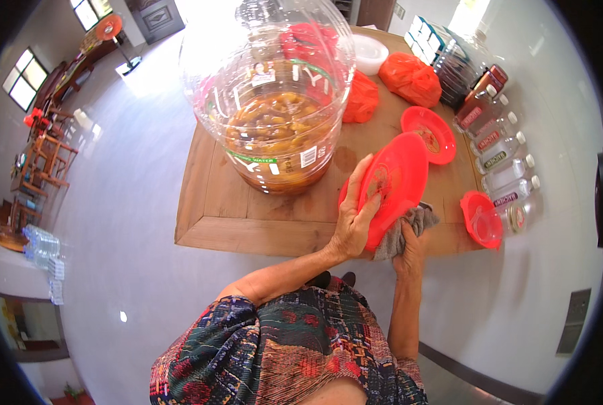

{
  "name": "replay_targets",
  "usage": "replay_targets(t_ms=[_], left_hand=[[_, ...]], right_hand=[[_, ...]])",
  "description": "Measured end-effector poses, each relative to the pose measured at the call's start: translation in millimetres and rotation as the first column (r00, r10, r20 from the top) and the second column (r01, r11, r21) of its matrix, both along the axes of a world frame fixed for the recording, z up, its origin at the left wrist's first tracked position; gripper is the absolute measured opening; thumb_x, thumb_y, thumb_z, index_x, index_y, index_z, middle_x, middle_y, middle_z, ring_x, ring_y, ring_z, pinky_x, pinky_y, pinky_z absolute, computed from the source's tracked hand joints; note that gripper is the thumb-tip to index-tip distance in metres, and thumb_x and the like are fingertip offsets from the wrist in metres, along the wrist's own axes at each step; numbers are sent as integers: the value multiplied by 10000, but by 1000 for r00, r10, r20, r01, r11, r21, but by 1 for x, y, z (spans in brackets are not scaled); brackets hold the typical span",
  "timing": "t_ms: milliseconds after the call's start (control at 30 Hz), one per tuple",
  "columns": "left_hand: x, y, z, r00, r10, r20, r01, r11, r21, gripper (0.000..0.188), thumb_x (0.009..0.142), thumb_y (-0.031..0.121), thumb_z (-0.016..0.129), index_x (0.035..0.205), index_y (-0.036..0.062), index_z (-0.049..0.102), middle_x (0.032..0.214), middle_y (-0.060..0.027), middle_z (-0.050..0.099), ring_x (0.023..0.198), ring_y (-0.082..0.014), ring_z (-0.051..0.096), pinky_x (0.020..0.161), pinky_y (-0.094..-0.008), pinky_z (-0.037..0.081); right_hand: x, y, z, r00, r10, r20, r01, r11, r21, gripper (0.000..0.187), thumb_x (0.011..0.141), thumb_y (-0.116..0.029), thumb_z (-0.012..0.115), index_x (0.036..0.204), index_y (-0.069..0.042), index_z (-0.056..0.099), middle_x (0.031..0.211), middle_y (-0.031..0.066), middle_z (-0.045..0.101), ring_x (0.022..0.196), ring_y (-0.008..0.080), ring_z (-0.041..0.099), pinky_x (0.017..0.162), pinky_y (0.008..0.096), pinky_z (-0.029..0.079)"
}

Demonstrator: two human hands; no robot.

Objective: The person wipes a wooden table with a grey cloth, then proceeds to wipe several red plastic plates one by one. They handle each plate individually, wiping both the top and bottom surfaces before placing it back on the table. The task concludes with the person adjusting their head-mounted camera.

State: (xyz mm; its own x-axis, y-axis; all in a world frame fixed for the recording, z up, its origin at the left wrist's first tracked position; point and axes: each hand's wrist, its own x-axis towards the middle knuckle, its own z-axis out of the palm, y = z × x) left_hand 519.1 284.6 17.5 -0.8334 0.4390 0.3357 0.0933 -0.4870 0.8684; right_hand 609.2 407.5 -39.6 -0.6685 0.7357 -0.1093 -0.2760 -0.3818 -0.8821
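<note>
My left hand (354, 223) grips a red plastic dish (399, 179) by its left side, thumb on its printed inner face. The dish is tilted up over the table's near edge. In my right hand (410, 251) is a grey cloth (421, 218), bunched against the underside of the dish; part of the cloth is hidden behind it. Left of my hands stands a large clear plastic jug (306, 152), its lower part filled with brown liquid and yellowish chunks (278, 118). A second red dish (443, 135) lies flat on the wooden table (247, 229), beyond the held one.
Several clear bottles (504, 155) line the table's right side by the wall. Near them sit a red plastic piece (473, 209) and a small clear jar (514, 217). Red plastic bags (410, 79) and a white bowl (369, 54) are at the back. A fan (116, 40) stands far left.
</note>
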Motion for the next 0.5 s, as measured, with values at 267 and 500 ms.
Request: replay_targets(t_ms=[267, 500], left_hand=[[5, 23, -18, 939, -113, 325, 61, 984, 168, 496, 927, 87, 432, 1395, -6, 295, 1284, -138, 492, 1196, -204, 466, 1029, -336, 363], [-10, 29, -44, 963, 82, 257, -22, 973, -231, 336, 942, 192, 448, 1137, -64, 544, 1123, -160, 600, 973, -199, 594, 850, -310, 478]], right_hand=[[30, -37, -7, 951, 117, -287, -269, 769, -580, 320, 861, -84, 574, 1176, -68, 524, 1095, 64, 614, 995, 213, 598, 836, 390, 519], [21, -53, 16, 976, 220, -5, -219, 975, 25, 300, 781, -7, 674, 1048, -68, 551, 974, 39, 608, 885, 157, 596, 794, 324, 506]])
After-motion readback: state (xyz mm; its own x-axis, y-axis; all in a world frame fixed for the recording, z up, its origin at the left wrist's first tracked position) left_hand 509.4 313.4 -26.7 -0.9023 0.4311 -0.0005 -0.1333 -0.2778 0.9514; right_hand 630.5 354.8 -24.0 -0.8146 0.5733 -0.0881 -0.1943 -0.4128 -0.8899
